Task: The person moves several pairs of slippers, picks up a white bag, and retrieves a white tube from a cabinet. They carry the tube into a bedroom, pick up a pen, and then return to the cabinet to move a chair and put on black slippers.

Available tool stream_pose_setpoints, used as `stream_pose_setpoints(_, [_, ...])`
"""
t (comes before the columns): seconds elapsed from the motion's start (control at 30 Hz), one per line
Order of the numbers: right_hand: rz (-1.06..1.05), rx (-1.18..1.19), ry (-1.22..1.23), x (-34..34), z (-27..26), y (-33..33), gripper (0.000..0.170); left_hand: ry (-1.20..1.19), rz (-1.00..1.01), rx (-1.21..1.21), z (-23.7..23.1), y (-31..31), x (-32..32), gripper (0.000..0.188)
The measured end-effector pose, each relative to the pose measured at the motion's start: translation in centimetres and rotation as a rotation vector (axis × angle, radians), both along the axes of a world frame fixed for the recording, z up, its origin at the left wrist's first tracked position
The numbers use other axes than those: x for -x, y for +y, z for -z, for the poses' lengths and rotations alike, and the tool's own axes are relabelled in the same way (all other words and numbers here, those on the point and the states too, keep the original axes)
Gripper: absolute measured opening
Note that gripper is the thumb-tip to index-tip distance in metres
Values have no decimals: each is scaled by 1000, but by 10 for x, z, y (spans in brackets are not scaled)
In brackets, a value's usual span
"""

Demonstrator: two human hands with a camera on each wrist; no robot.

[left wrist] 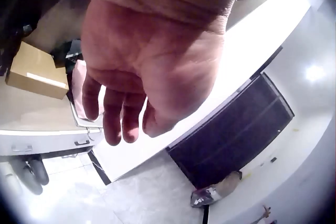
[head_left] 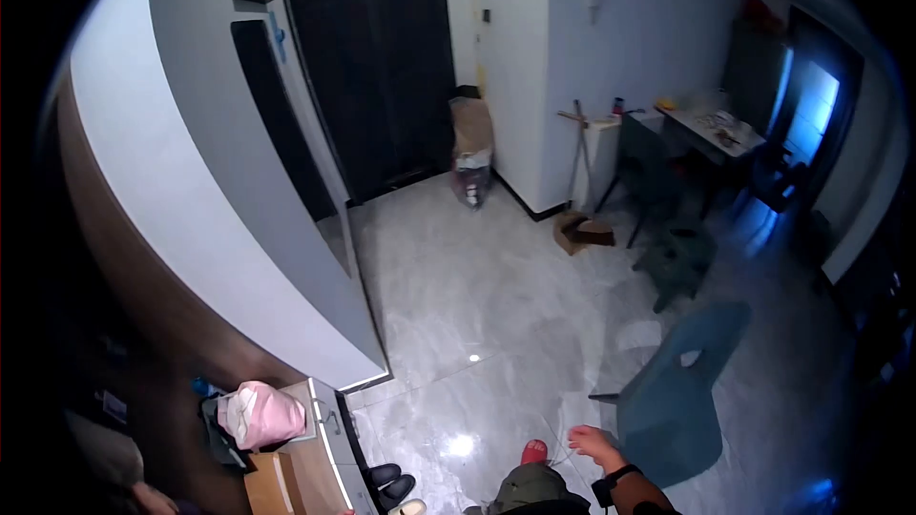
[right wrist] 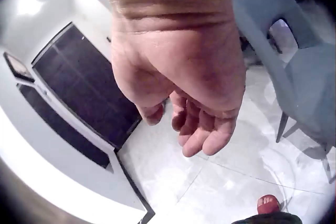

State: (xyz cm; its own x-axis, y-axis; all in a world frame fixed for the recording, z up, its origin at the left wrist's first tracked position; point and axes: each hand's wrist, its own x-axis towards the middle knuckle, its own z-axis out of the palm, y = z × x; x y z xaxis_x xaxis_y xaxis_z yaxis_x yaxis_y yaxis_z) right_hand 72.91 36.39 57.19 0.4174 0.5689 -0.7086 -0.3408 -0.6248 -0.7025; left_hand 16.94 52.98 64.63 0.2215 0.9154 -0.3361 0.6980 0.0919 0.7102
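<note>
My left hand [left wrist: 142, 71] hangs with loosely bent fingers and holds nothing. In the left wrist view it overlaps a pink bag [left wrist: 80, 90], with a cardboard box [left wrist: 39, 71] to its left. My right hand [head_left: 593, 445] is in the air beside a blue-grey chair [head_left: 673, 410]. Its fingers [right wrist: 202, 137] curl loosely around nothing, apart from the chair. The same pink bag [head_left: 262, 415] and cardboard box [head_left: 274, 484] sit on a low cabinet [head_left: 315, 472] at lower left in the head view.
Dark slippers [head_left: 391, 486] lie by the cabinet. Ahead are a dark door [head_left: 372, 67] and a stuffed bag [head_left: 471, 148] against the wall. A broom and dustpan [head_left: 579, 229], a green stool [head_left: 677, 257] and a cluttered table [head_left: 701, 129] stand right. A curved wall [head_left: 219, 257] rises left.
</note>
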Motion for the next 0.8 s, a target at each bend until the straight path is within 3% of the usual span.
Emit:
stream_pose_setpoints(0.07, [152, -9, 23, -38, 17, -11, 28, 59, -9, 41, 6, 32, -43, 36])
stream_pose_setpoints(0.1, [253, -129, 99, -59, 40, -25, 28, 95, -64, 77, 7, 36, -50, 37])
stream_pose_setpoints(0.13, [357, -156, 393, -96, 89, -40, 27, 198, -109, 155, 9, 45, -64, 37])
stream_pose_setpoints(0.17, [249, -156, 256, -114, 117, -53, 26, 143, -65, 39, 7, 52, -79, 37])
stream_pose_setpoints(0.2, [402, 11, 134, -117, 112, -50, 20, 107, -109, 156, -23, 64, -109, 35])
stream_pose_setpoints(0.23, [287, 2, 263, -139, 113, -63, 12, 74, -125, 132, -10, 73, -113, 28])
stream_pose_setpoints(0.3, [-136, 150, -36, -147, 62, -65, 21, 25, -193, 144, 22, 86, -120, 25])
stream_pose_setpoints(0.33, [-151, 157, -41, -153, 59, -54, 20, 11, -238, 205, 4, 90, -137, 24])
stream_pose_setpoints(0.5, [-134, 196, -79, -160, 59, -55, 18, -28, -294, 225, 36, 102, -119, 21])
stream_pose_setpoints(0.57, [-69, 70, -38, -168, 100, -62, 20, -18, -352, 291, 34, 113, -104, 20])
stream_pose_setpoints(0.63, [8, 10, 32, -163, 100, -43, 22, 4, -413, 300, 43, 124, -82, 21])
stream_pose_setpoints(0.7, [92, 14, 122, -143, 73, -5, 23, 44, -458, 296, 47, 144, -63, 22])
stream_pose_setpoints(0.8, [20, 176, 95, -118, 39, 55, 26, 5, -499, 217, 73, 178, -27, 23])
